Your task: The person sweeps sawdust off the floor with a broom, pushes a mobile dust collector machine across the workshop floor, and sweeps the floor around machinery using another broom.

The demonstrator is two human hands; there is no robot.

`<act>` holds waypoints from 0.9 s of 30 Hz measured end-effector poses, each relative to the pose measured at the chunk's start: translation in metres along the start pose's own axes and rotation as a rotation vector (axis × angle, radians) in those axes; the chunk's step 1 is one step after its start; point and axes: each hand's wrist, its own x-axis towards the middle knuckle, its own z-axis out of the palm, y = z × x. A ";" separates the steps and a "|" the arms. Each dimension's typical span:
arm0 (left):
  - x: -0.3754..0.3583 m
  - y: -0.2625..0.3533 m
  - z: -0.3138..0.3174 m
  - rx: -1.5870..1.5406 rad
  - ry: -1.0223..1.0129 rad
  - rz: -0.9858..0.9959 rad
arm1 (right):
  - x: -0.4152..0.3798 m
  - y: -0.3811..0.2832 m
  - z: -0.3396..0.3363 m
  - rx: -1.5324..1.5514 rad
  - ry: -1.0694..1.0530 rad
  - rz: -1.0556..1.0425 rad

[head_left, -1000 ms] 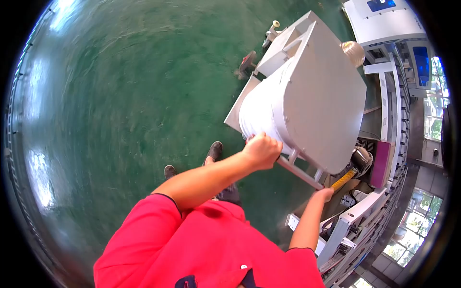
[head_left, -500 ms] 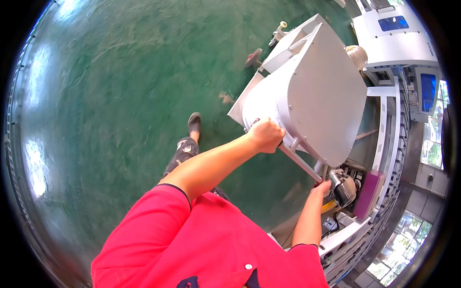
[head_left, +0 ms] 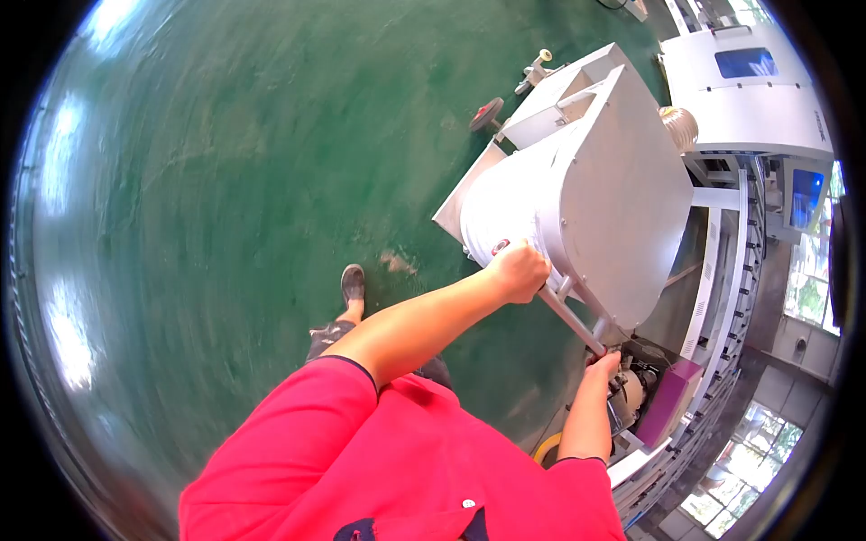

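A large pale-grey wheeled metal machine (head_left: 622,198) with a rounded white drum side (head_left: 510,203) stands at the right of the view. A tubular push handle (head_left: 570,317) runs along its near edge. My left hand (head_left: 519,270) is closed around the far end of this handle, beside the drum. Lower right, my right hand (head_left: 604,364) grips the handle's other end, its fingers partly hidden. Two wheels show on the machine's far side, one a caster (head_left: 488,114) with a red hub.
Green floor (head_left: 225,198) spreads to the left, with a shoe (head_left: 354,284) on it. A cream ribbed hose (head_left: 678,129) sits behind the machine. A white machine (head_left: 749,90) with a blue window, a long white frame (head_left: 713,261) and a purple block (head_left: 669,403) line the right side.
In view, the wheeled machine and both hands have shifted slightly down, the machine also a little rightward. The foot appears lower. Both hands keep their hold on the handle.
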 end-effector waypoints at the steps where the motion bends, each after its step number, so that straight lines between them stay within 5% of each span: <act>1: -0.003 0.002 -0.005 0.005 -0.012 -0.005 | -0.003 0.002 -0.003 -0.001 0.012 0.000; 23: -0.006 0.036 0.012 0.039 -0.034 -0.099 | 0.039 0.013 -0.007 0.048 -0.097 -0.033; 27: -0.019 0.053 0.022 0.036 -0.090 -0.126 | 0.044 0.021 -0.030 0.131 -0.341 -0.037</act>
